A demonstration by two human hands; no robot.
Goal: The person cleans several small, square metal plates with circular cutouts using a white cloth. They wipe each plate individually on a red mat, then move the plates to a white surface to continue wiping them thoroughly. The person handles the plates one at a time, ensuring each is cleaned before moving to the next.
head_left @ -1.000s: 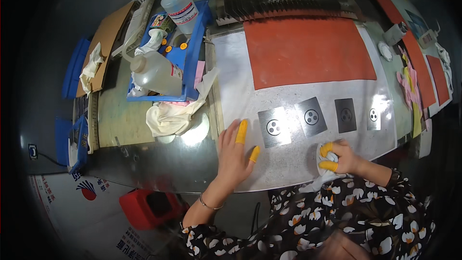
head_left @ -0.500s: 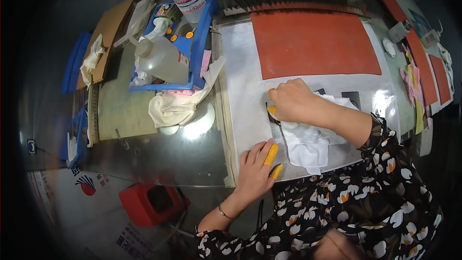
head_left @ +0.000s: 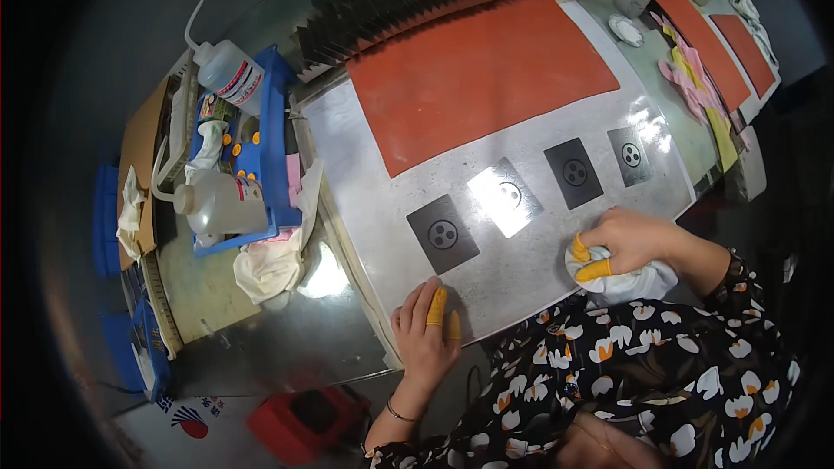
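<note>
My right hand [head_left: 612, 247], with yellow finger cots on thumb and forefinger, bunches a white cloth [head_left: 638, 285] at the near right edge of the work surface. Resting on the white sheet [head_left: 521, 274], my left hand [head_left: 426, 330] has its fingers stretched out and holds nothing. Its fingertips lie just below a dark rectangular plate [head_left: 443, 234] marked with a circle and three dots. Similar plates continue in a row to the right: a brightly shining plate [head_left: 506, 197], another dark plate [head_left: 573, 173] and a greyer plate [head_left: 630, 156].
Beyond the plates lies a red mat [head_left: 486, 78], with a row of thin dark pieces [head_left: 417, 22] behind it. At left, a blue tray [head_left: 276, 122] holds a squeeze bottle [head_left: 233, 78] and a cloudy bottle [head_left: 221, 204]. Pink and yellow cloths [head_left: 691, 78] lie at right.
My right hand has drawn the cloth right and toward me, off the plates, which now show in full. My left hand stays on the sheet. The view has turned.
</note>
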